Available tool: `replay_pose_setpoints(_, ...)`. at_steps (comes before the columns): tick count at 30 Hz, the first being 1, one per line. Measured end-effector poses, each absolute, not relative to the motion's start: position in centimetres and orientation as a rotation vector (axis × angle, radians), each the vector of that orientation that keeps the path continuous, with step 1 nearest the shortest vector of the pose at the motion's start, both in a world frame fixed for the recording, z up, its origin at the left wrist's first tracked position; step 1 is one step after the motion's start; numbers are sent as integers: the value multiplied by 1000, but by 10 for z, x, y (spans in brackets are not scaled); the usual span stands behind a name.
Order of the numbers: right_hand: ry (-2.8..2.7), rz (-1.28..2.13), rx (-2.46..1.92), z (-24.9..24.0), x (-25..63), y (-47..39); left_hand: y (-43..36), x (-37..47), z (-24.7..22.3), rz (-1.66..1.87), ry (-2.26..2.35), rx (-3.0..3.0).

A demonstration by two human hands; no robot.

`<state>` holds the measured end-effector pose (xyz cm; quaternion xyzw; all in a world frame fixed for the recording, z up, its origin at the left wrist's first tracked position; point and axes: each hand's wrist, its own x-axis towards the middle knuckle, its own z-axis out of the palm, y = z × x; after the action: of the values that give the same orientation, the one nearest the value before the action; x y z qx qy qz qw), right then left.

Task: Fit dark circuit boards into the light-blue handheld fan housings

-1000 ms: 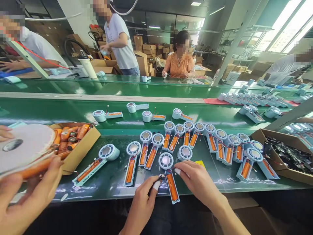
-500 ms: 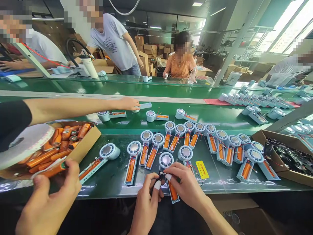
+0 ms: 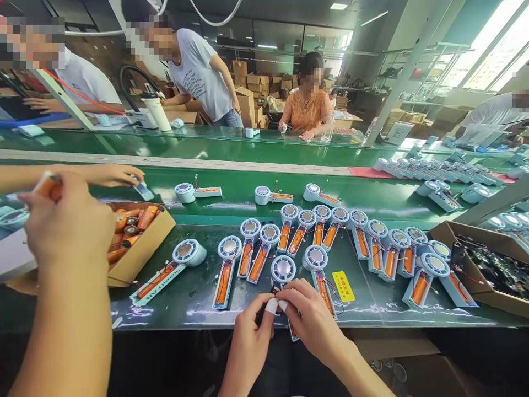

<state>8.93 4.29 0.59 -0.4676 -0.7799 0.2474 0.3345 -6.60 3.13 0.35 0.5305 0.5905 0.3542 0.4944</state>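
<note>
Low in the middle, my left hand (image 3: 253, 336) pinches a small black part (image 3: 274, 290), perhaps a circuit board, mostly hidden by the fingers. My right hand (image 3: 314, 322) meets it there, its thumb and forefinger pressed together at the part's edge; whether it grips the part or a wire is hidden. White covers wrap both thumb tips. Just beyond the fingertips lies a light-blue handheld fan (image 3: 283, 269), its handle mostly behind my hands. To its right, another fan (image 3: 315, 257) shows an orange battery and thin wires.
Several open fans (image 3: 388, 238) lie around the green bench. A box of black parts (image 3: 441, 234) stands right, a carton of orange batteries (image 3: 142, 248) left. A yellow label (image 3: 343, 286) is stuck nearby. Co-workers' arms (image 3: 70, 259) reach in from the left; a belt (image 3: 239, 212) runs behind.
My hands stay together, with the black part now more covered by my fingers. At left, a co-worker's hand has lifted a battery from the carton; another has drawn back leftward with a light-blue piece.
</note>
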Motion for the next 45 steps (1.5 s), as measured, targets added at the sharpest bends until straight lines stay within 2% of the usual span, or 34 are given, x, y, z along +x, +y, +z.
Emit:
replay_pose_setpoints(6,-1975,628,-1288,-1,91,44,29,-66,1,887,1408,1184)
replay_pose_setpoints(11,-2059,474,-1369,5,95,51,24,-64,-8,994,1463,1257)
replay_pose_setpoints(23,-2312,150,-1463,22,83,54,23,-71,-16,1110,1539,1855)
replay_pose_setpoints(25,-2283,211,-1462,23,84,55,24,-73,-16,1120,1504,1910)
replay_pose_setpoints(30,-2107,672,-1404,29,97,63,32,-84,-4,1029,1389,1802)
replay_pose_setpoints(32,-2118,761,-1340,32,103,66,35,-88,-2,997,1352,1744)
replay_pose_setpoints(38,-2194,720,-1262,29,104,69,39,-94,-5,962,1306,1720)
replay_pose_setpoints(45,-2027,689,-1432,36,113,56,35,-89,4,918,1411,1637)
